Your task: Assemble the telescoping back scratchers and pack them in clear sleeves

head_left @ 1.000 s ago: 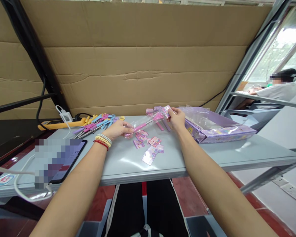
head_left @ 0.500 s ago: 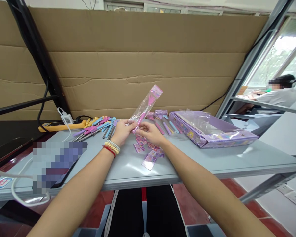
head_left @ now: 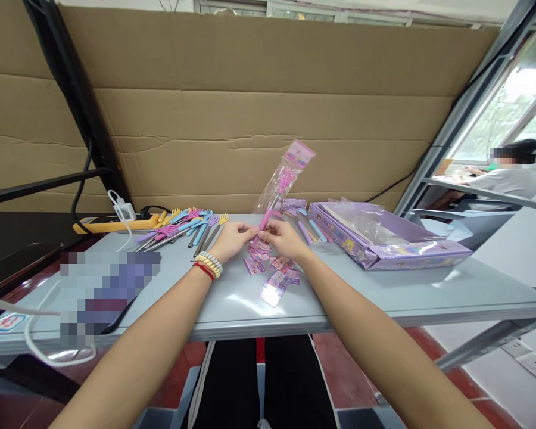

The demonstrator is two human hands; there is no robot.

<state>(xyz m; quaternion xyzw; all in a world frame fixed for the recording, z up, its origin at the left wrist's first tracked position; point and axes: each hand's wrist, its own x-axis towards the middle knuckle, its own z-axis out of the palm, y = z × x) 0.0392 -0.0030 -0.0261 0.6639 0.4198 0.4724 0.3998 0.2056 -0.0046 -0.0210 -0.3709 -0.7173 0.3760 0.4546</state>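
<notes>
A pink back scratcher (head_left: 274,202) with a metal shaft sits in a clear plastic bag (head_left: 268,189) topped by a pink printed header. It tilts up and to the right above the table. My left hand (head_left: 236,238) pinches the lower end from the left. From the right, my right hand (head_left: 286,239) closes its fingers on the same end. Below my hands lie several small pink and purple printed cards (head_left: 274,289). Left of my left hand is a heap of loose back scratchers (head_left: 178,229) with blue, purple, yellow and pink parts.
Bagged scratchers (head_left: 310,229) lie beside an open purple box (head_left: 370,256) holding clear bags. At left are a pixelated dark device (head_left: 120,298), a white charger with cable (head_left: 124,208) and a yellow tool (head_left: 116,224). Cardboard (head_left: 268,113) backs the table; a person (head_left: 513,176) sits at far right.
The bagged back scratcher has shifted up and to the right in view, with both hands moving along slightly rightward. More of its pink handle shows between my fingers.
</notes>
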